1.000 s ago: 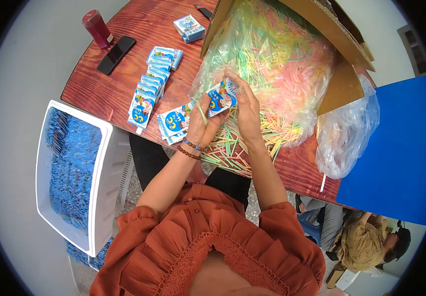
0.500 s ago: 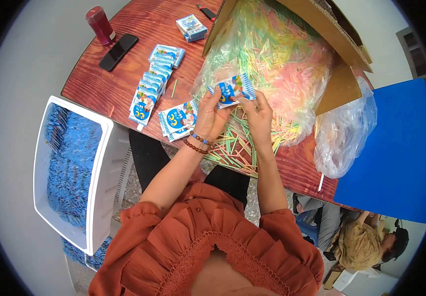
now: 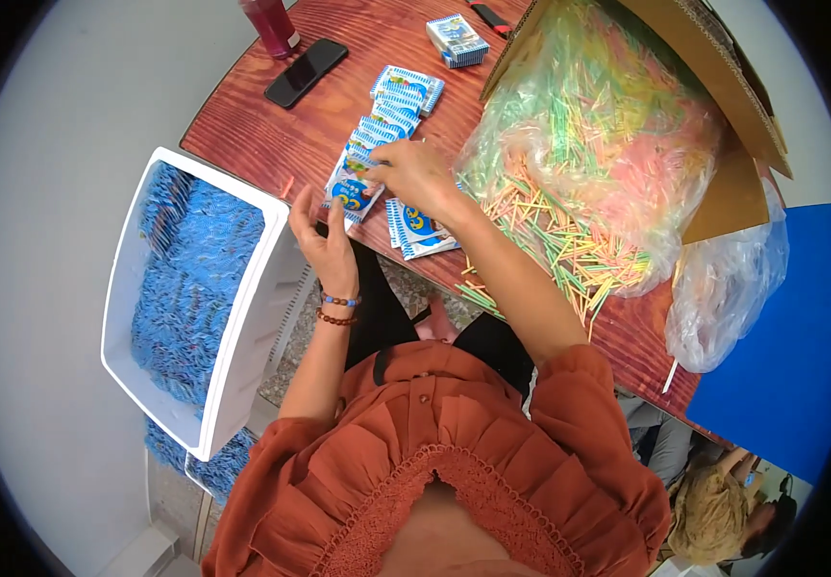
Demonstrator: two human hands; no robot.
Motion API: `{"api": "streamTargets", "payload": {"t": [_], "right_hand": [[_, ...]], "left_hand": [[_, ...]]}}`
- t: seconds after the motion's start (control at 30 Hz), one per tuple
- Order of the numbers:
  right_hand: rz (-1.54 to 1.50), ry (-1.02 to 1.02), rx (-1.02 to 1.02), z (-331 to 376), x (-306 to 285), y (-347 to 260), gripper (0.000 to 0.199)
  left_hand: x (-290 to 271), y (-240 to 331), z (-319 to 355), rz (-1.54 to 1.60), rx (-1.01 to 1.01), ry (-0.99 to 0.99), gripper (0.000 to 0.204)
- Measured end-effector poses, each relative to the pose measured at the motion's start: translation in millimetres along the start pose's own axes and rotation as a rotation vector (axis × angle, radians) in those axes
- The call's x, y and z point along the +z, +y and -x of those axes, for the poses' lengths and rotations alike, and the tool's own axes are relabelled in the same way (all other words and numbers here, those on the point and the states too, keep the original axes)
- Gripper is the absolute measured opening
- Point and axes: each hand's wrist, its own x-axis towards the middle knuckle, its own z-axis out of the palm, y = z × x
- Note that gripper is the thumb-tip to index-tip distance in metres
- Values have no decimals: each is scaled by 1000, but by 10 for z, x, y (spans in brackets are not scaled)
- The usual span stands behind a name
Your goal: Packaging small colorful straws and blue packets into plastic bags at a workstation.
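Over the row of overlapping blue-and-white packets (image 3: 354,185) my right hand (image 3: 417,175) reaches across from the right, its thumb and forefinger a little apart at the packets; whether they touch is hard to tell. My left hand (image 3: 327,254), with beaded bracelets on its wrist, is at the table's front edge beside the row's near end. Its thumb and fingers are spread, with nothing between them. A few more packets (image 3: 421,229) lie just right of the row, partly under my right wrist.
Short coloured sticks (image 3: 569,240) spill from a clear bag in a cardboard box (image 3: 728,197). A white bin (image 3: 252,279) of blue packets stands left. Also around are a phone (image 3: 307,72), a red container (image 3: 269,27), a packet stack (image 3: 458,40), and a person (image 3: 718,510) at lower right.
Both hands have moved left from in front of the stick pile to the packet row. The packet they held is no longer in them. The whole view has shifted.
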Motion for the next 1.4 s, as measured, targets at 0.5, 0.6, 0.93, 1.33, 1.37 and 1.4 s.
{"api": "streamTargets", "payload": {"t": [0.5,0.6,0.93,1.33,1.37,1.4], "right_hand": [[323,411,316,1275,-477,718,21],[416,475,40,1453,-494,964,18],[-272,480,-24,1061,-269,641,17],[-860,279,91,1264,-230,552,16],[-802,293,71,1278,-219,589,16],[-804,300,75,1293,-208,613,16]], "left_hand": [[293,371,123,-767,322,-309,32],[369,241,100,-714,319,-367,29],[318,437,-37,-422,521,-507,9],[582,535,307,471,-462,-489,11],[592,543,332,489,-495,-483,11],[601,550,351,487,-498,-490,11]]}}
